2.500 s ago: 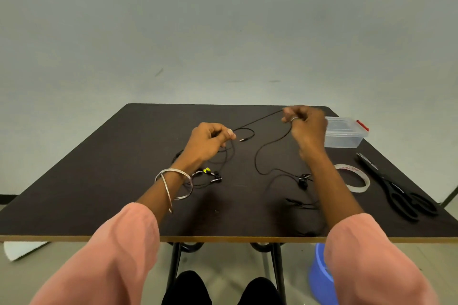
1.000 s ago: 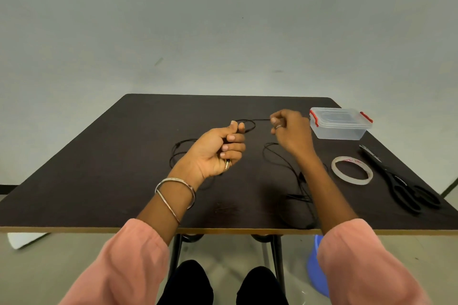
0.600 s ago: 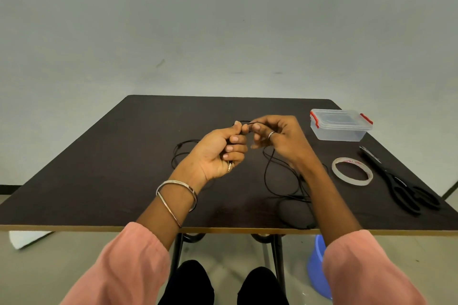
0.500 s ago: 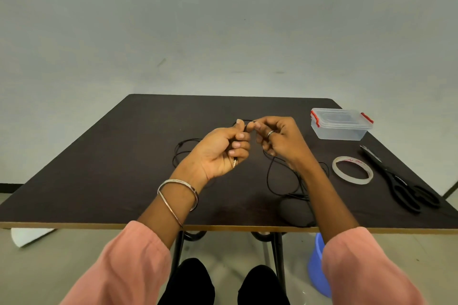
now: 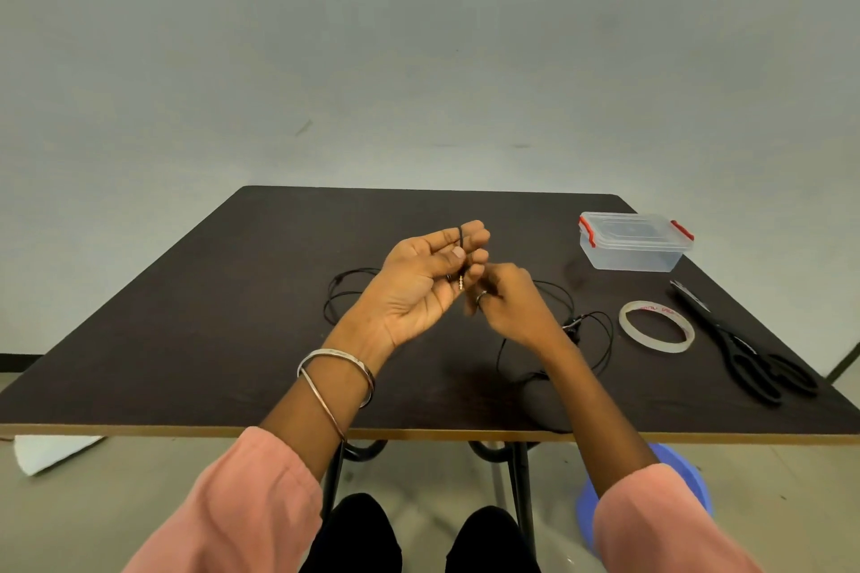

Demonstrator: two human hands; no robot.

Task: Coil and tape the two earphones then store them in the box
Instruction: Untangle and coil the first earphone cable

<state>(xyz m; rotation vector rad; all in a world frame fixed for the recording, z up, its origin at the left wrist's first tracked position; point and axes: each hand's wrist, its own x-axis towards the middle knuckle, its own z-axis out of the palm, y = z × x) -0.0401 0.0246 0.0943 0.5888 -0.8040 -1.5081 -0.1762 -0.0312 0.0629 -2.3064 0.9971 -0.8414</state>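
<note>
1. Furthest left on the table (image 5: 195,321), we see the second earphone (image 5: 346,293) lying as loose black loops, untouched, just left of our left wrist: it is neither coiled nor taped yet.
2. Our left hand (image 5: 419,288) is raised palm-up with the fingers (image 5: 470,232) extended; the black cable of the first earphone (image 5: 460,236) crosses over their tips, and the thumb pins it against them, with the gold plug (image 5: 461,282) hanging just below. We judge this the very start of coiling, with only a turn or so on.
3. Our right hand (image 5: 509,307) sits just right of the left fingertips, fingers bunched and blurred; we think it pinches the cable to feed the next turn, but we cannot tell for certain.
4. To its right most of that cable (image 5: 600,340) trails slack over the table, earbuds near our right wrist, so nearly all the winding remains.
5. Further right lie the tape roll (image 5: 656,333) and scissors (image 5: 749,354), both unused.
6. At the far right the clear box (image 5: 635,242) stands with its lid on, empty as far as we can see.
</note>
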